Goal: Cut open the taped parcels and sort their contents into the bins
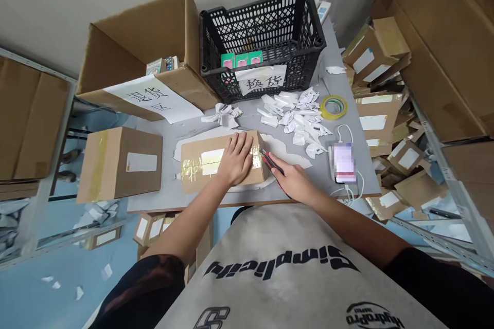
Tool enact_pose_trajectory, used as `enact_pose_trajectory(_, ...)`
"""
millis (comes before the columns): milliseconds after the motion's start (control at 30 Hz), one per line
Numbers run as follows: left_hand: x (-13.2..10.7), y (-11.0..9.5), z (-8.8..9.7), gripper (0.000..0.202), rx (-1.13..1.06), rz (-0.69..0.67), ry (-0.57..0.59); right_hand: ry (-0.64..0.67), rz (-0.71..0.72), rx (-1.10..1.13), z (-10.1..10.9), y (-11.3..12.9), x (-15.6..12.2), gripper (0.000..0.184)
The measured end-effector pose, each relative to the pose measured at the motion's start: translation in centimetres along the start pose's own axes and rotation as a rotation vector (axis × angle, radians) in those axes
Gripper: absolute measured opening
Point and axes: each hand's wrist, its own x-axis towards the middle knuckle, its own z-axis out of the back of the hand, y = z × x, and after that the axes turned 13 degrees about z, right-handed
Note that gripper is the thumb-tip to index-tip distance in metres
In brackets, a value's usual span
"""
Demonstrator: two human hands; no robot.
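A small taped cardboard parcel (200,163) with a white label lies on the grey table (162,190) in front of me. My left hand (234,159) rests flat on its top, fingers stretched out, pressing it down. My right hand (295,181) is closed around a red and black utility knife (271,161). The knife's tip touches the parcel's right end at the tape.
A black crate (270,20) with green boxes and a paper sign stands behind, beside an open carton (154,46) with another sign. Crumpled paper scraps (297,115), a tape roll (333,107) and a charging phone (343,163) lie right. Another box (121,164) sits left; parcels pile at right.
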Motion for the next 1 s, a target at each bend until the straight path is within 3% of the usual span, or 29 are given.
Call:
enact_pose_trajectory(167, -0.2, 0.1, -0.2, 0.058, -0.014, -0.001, -0.025, 0.003, 0.011, -0.081, -0.4, 0.4, -0.3, 0.052)
enact_pose_trajectory(433, 0.0, 0.1, -0.1, 0.057, -0.052, 0.006, -0.051, -0.003, -0.038, -0.39, -1.5, 2.6, -0.6, 0.054)
enact_pose_trajectory(800, -0.4, 0.3, -0.8, 0.06, -0.116, -0.006, -0.077, -0.036, -0.055, -0.349, -1.9, 3.4, -1.8, 0.052)
enact_pose_trajectory(1000, -0.1, 0.5, -0.8, 0.06, -0.113, -0.008, -0.067, -0.019, -0.039, -0.537, -2.9, 4.1, -1.6, 0.053)
